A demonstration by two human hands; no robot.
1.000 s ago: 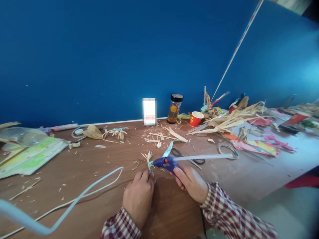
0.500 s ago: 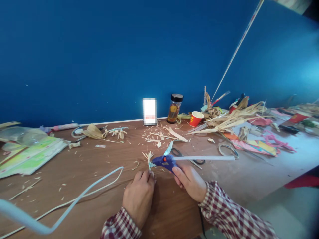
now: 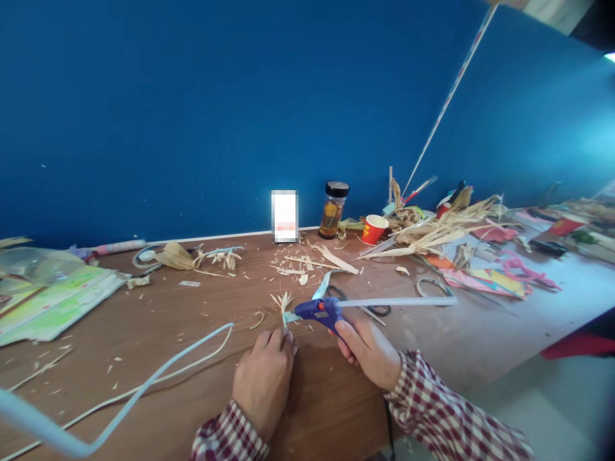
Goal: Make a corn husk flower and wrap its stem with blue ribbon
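Note:
My right hand (image 3: 368, 349) grips a blue glue gun (image 3: 319, 311) with a long clear glue stick (image 3: 398, 302) sticking out to the right. The gun's nozzle points left at a small dried-husk piece (image 3: 285, 302) on the brown table (image 3: 158, 320). Fingers of my left hand (image 3: 264, 378) are curled, and their tips pinch the base of that husk piece. A pale blue strip (image 3: 323, 287) lies just behind the gun, and black scissors (image 3: 358, 301) lie beneath the glue stick.
A jar (image 3: 333, 210), a red paper cup (image 3: 373, 229) and a white card (image 3: 284, 216) stand by the blue wall. Dried husks (image 3: 442, 230) and coloured scraps (image 3: 485, 278) lie at the right, green sheets (image 3: 48, 301) at the left. A white cord (image 3: 144, 384) loops across the front.
The view shifted slightly left. The glue gun and both hands stay almost where they were, nozzle still at the husk piece.

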